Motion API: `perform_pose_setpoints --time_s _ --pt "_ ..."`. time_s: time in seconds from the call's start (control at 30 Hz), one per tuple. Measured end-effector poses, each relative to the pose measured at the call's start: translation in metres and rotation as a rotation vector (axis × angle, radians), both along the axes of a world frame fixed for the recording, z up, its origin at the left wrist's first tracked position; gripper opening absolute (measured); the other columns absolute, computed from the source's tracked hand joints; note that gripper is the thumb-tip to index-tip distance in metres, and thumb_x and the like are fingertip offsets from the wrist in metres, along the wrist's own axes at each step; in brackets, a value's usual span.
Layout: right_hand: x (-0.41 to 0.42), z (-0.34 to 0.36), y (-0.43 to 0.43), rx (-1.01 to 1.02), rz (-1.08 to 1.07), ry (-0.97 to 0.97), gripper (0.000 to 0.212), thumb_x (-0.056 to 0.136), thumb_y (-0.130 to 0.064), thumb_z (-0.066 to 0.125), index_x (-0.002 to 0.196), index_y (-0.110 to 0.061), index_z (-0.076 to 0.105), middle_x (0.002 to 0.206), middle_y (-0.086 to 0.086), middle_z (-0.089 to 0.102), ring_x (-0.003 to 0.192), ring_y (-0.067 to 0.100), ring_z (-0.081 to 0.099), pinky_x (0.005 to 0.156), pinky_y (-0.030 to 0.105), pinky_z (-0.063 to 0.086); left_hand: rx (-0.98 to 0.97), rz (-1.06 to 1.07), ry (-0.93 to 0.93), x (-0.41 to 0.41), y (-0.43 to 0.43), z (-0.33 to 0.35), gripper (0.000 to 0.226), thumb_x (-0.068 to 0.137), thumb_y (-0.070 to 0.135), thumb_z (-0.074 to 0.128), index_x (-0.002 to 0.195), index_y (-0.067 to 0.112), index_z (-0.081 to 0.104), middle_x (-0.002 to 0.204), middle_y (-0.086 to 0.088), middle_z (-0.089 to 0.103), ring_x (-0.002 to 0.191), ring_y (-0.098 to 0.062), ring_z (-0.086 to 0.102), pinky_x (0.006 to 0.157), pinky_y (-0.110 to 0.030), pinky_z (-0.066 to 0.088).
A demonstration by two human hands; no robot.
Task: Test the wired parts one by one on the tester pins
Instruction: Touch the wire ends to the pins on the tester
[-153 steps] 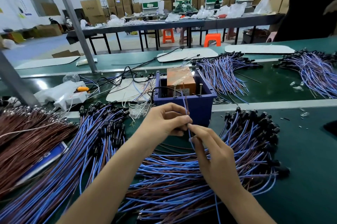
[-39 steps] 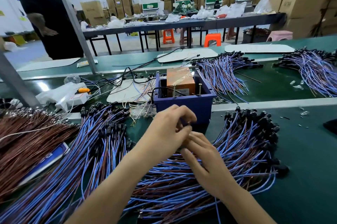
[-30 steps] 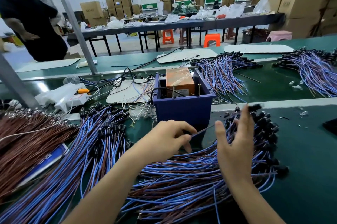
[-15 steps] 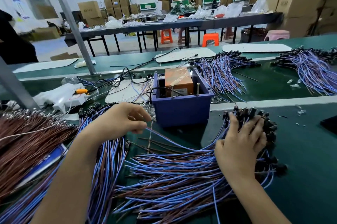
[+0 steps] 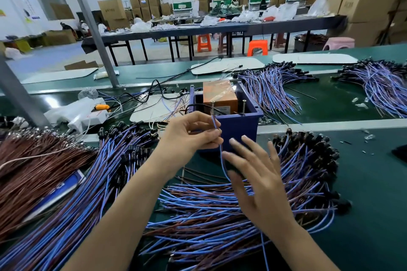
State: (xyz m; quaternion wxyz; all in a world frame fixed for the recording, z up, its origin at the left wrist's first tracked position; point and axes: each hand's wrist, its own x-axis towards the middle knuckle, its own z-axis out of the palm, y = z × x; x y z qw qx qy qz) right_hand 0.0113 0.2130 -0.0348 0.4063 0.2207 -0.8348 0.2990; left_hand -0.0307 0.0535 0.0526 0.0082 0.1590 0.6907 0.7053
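My left hand (image 5: 193, 136) pinches one blue wire (image 5: 221, 158) just in front of the blue tester box (image 5: 236, 126). The wire's upper end rises toward the two upright metal pins (image 5: 212, 108) on the box rim. An orange block (image 5: 219, 95) sits inside the box. My right hand (image 5: 257, 173) hovers with fingers spread beside the wire's lower part, over the pile of blue and brown wired parts (image 5: 220, 211) with black caps. Whether it touches the wire, I cannot tell.
A second heap of wired parts (image 5: 88, 182) lies at the left, beside brown wires (image 5: 28, 167). More bundles (image 5: 271, 87) lie behind the box and at far right (image 5: 383, 83). A grey post (image 5: 92, 28) stands at back left. White plastic bags (image 5: 74, 112) sit left of the box.
My left hand came back from the left heap to the box front, now pinching a single blue wire. My right hand lifted off the black caps and moved left toward that wire.
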Motion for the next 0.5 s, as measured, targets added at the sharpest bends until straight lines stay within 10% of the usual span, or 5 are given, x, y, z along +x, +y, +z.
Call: perform_pose_setpoints --time_s 0.5 --pt "-0.002 -0.006 0.001 -0.222 0.109 -0.142 0.034 0.091 -0.025 0.049 0.116 -0.013 0.068 0.115 -0.007 0.066 0.116 0.017 0.056 0.094 0.049 0.047 -0.171 -0.058 0.035 0.002 0.02 -0.017 0.011 0.088 0.001 0.061 0.083 0.01 0.065 0.076 -0.001 0.072 0.07 -0.006 0.064 0.066 -0.016 0.051"
